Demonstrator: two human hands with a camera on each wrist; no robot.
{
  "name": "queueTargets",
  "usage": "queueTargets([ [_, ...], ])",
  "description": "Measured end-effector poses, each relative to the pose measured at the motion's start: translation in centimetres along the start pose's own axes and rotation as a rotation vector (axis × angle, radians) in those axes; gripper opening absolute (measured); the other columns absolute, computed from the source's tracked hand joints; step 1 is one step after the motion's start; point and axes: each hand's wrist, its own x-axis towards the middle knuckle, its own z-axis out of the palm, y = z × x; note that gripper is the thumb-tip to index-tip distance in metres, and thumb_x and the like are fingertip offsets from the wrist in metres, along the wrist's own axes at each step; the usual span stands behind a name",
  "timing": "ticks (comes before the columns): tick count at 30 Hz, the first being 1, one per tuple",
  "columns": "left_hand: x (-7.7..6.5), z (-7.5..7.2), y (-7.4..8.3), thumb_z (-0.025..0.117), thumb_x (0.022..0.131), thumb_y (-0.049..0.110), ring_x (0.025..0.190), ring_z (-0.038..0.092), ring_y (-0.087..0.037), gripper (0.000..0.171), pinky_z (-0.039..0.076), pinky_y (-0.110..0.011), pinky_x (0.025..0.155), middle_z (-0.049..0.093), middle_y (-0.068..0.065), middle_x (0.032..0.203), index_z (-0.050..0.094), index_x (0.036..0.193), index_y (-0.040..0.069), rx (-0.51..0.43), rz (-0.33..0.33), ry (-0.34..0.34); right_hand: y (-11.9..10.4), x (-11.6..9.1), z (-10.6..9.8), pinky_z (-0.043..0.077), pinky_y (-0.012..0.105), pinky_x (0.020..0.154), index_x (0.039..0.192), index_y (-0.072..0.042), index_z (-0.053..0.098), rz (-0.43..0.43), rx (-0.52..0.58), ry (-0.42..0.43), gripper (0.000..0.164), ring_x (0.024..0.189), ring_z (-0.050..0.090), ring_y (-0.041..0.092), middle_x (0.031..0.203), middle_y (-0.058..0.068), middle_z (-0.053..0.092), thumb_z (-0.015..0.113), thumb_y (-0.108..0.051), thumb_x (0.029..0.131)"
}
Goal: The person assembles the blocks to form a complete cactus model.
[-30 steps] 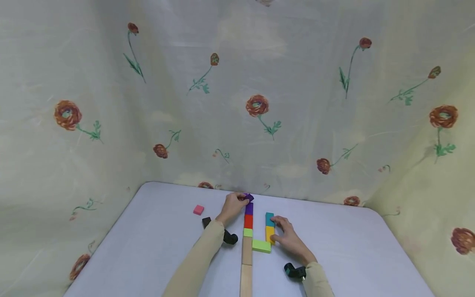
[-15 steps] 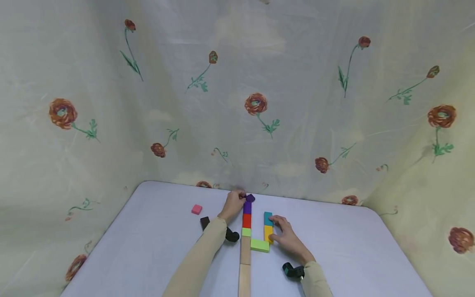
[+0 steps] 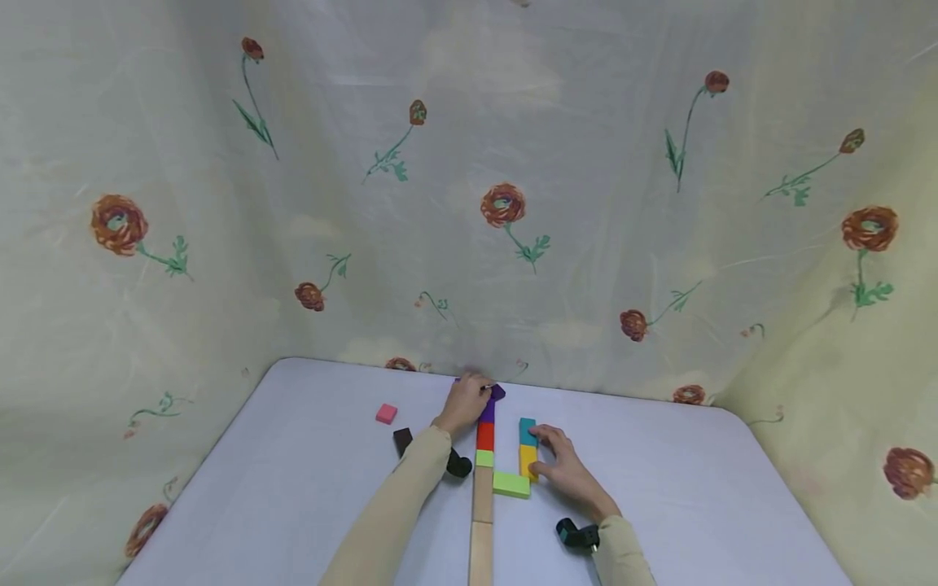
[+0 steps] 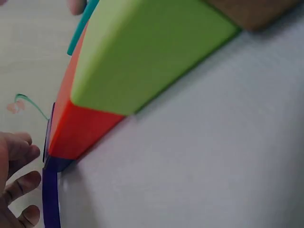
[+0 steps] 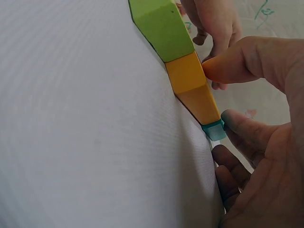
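Observation:
A row of blocks runs away from me: wooden blocks (image 3: pixel 482 494), a small green block (image 3: pixel 484 458), a red block (image 3: pixel 485 437) and a purple block (image 3: pixel 487 412). My left hand (image 3: pixel 466 403) is at its far end, partly covering the purple pieces there; in the left wrist view its bent fingers (image 4: pixel 28 183) lie beside a purple block (image 4: pixel 51 199), apart from it. My right hand (image 3: pixel 567 464) rests against the right-hand branch, thumb on the yellow block (image 5: pixel 190 78) and index finger by the teal block (image 5: pixel 215 130). A light green block (image 3: pixel 511 485) joins row and branch.
A pink block (image 3: pixel 387 413) and a dark brown block (image 3: pixel 403 440) lie left of the row on the white table (image 3: pixel 293 505). Flowered cloth (image 3: pixel 410 203) hangs behind the table. Black wrist devices sit at both wrists.
My left hand has let go of the purple piece at the far end and moved slightly right and down over the row's tip. The right hand stays at the yellow and teal blocks.

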Motion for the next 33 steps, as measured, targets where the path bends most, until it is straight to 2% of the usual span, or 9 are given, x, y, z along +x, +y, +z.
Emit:
queueTargets([
  [7, -0.1, -0.1, 0.0, 0.051, 0.098, 0.015, 0.122, 0.048, -0.024, 0.032, 0.035, -0.047, 0.104, 0.064, 0.001, 0.130, 0.067, 0.125, 0.018, 0.107, -0.002, -0.112, -0.1, 0.1, 0.1, 0.018, 0.061, 0.115, 0.141, -0.017, 0.045, -0.005, -0.003, -0.001, 0.061, 0.140, 0.030, 0.035, 0.153, 0.011, 0.030, 0.067, -0.017, 0.084],
  [17, -0.7, -0.7, 0.2, 0.045, 0.098, 0.023, 0.126, 0.046, -0.021, 0.034, 0.035, -0.049, 0.106, 0.061, 0.004, 0.133, 0.068, 0.124, 0.021, 0.297, 0.013, -0.122, -0.3, 0.0, -0.1, 0.017, 0.061, 0.115, 0.142, -0.017, 0.044, 0.001, -0.002, -0.004, 0.061, 0.142, 0.028, 0.035, 0.154, 0.012, 0.030, 0.067, -0.016, 0.085],
  [33, -1.6, -1.1, 0.3, 0.048, 0.092, 0.019, 0.127, 0.047, -0.021, 0.038, 0.033, -0.051, 0.109, 0.059, 0.001, 0.135, 0.066, 0.126, 0.016, 0.307, 0.009, -0.111, -0.3, -0.1, -0.1, 0.017, 0.062, 0.115, 0.142, -0.016, 0.044, -0.028, -0.014, -0.001, 0.061, 0.142, 0.026, 0.036, 0.153, 0.012, 0.030, 0.066, -0.015, 0.086],
])
